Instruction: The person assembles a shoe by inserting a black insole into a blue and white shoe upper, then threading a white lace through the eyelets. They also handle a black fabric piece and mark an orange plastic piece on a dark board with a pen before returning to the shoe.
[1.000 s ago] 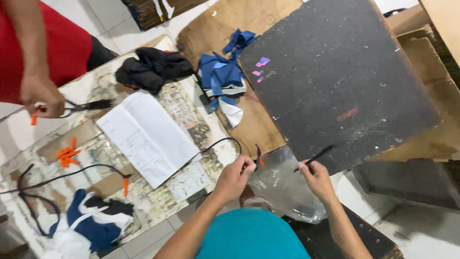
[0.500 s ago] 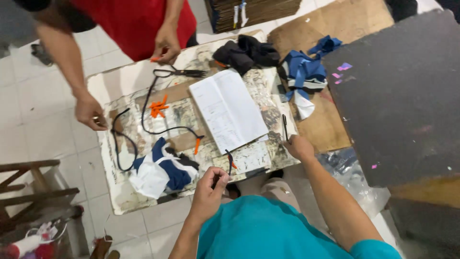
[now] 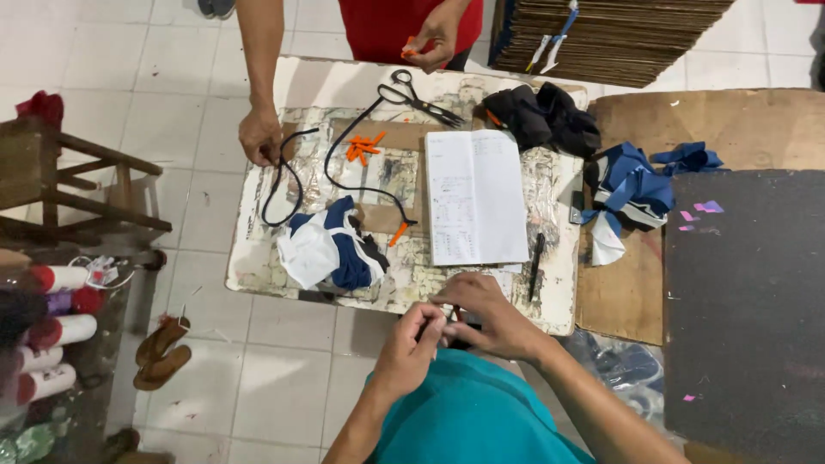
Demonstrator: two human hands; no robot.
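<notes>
**Both hands pinched on a small dark piece at the counter's near edge**

Your left hand (image 3: 411,342) and right hand (image 3: 488,316) met just off the near edge of the counter (image 3: 258,266), fingers closed on a small dark piece (image 3: 449,325); what it was I couldn't tell. Looked like mid-assembly fiddling. Next move likely needed a steady pinch and fine alignment. The open notebook (image 3: 475,196) and pen (image 3: 535,265) lay just beyond.

Your left hand (image 3: 411,344) and right hand (image 3: 485,314) meet at the near edge of the worn table (image 3: 258,258), pinching a small dark piece that's too hidden to identify. Just beyond lie an open notebook (image 3: 475,196), a black pen (image 3: 535,265), and blue-and-white cloth (image 3: 331,247). Across the table, another person's hand (image 3: 260,135) holds a black cord (image 3: 288,185) near the scissors (image 3: 421,97).
</notes>
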